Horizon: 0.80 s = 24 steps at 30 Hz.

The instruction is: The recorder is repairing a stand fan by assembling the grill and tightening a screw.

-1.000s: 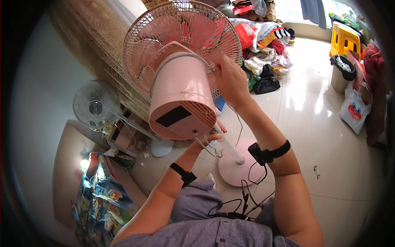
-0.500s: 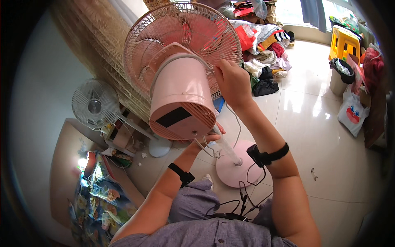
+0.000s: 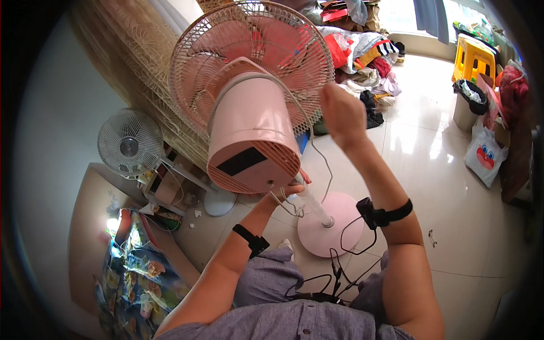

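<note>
A pink standing fan [image 3: 249,110] faces away from me, with its round wire grille [image 3: 309,62] beyond the motor housing. Below the housing, my left hand [image 3: 292,187] is closed round the fan's pale pole [image 3: 315,207], partly hidden by the housing. My right hand [image 3: 343,116] is raised just right of the grille, slightly blurred, with its fingers curled into a fist. Whatever it may hold is hidden. A grey power cord [image 3: 313,139] loops over the housing and hangs down between the fan and my right hand. The round pink base [image 3: 345,232] rests on the floor.
A second, white fan [image 3: 129,147] stands at the left by a lace curtain [image 3: 122,62]. Clothes [image 3: 368,68] lie heaped at the back. To the right are a yellow stool [image 3: 475,58], a waste bin [image 3: 468,107] and a white bag [image 3: 485,156]. Black cables [image 3: 335,277] trail near my lap.
My right hand has moved right, away from the housing and grille edge. The cord now hangs in a loose curve right of the housing. My left hand stays on the pole.
</note>
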Motion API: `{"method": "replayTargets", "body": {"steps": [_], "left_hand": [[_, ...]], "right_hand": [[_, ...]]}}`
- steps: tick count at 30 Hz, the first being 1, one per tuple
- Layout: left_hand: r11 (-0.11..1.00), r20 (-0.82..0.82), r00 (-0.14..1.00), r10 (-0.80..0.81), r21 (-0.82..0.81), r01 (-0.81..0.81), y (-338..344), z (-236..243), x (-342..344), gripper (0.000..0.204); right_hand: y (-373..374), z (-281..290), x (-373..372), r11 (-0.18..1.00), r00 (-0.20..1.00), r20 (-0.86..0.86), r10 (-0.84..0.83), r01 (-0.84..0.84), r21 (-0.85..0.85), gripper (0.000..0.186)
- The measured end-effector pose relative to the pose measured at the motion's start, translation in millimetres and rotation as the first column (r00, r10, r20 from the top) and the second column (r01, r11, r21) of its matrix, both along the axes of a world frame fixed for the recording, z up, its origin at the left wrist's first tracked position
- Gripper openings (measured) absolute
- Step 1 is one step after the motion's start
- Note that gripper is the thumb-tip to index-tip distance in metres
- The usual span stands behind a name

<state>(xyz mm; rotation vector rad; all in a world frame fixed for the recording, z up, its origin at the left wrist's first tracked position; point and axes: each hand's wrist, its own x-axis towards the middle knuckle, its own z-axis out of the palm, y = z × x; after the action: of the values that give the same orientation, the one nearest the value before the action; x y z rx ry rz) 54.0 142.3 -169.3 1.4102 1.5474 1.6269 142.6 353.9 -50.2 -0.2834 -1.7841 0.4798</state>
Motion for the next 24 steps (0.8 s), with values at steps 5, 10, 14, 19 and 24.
{"method": "replayTargets", "body": {"steps": [5, 10, 14, 19, 24], "left_hand": [[1.000, -0.220, 0.975, -0.011, -0.017, 0.008, -0.9, -3.5, -8.7, 0.028], [0.998, -0.074, 0.997, 0.016, 0.056, -0.012, 2.6, -0.1, 2.5, 0.025], [0.992, 0.055, 0.994, 0.096, -0.092, -0.090, -0.6, 0.8, 4.3, 0.024], [0.999, -0.063, 0.998, 0.025, -0.041, -0.028, -4.6, -11.5, -12.1, 0.031], [0.999, -0.105, 0.994, 0.035, -0.010, -0.036, 1.2, -2.1, 1.7, 0.024]], "right_hand": [[-21.5, -3.0, -22.6, 0.994, 0.992, -0.063, 0.107, -0.104, 0.043, 0.015], [19.4, -24.1, -8.5, 0.985, 0.998, -0.053, -0.034, 0.042, 0.164, 0.017], [42.2, -32.6, -0.3, 0.981, 0.980, 0.054, -0.189, 0.186, 0.052, 0.012], [-10.2, -7.5, -8.3, 0.998, 0.997, -0.044, -0.061, 0.059, -0.032, 0.018], [-9.4, -7.5, -15.9, 0.997, 0.994, -0.100, 0.046, -0.040, 0.069, 0.011]]}}
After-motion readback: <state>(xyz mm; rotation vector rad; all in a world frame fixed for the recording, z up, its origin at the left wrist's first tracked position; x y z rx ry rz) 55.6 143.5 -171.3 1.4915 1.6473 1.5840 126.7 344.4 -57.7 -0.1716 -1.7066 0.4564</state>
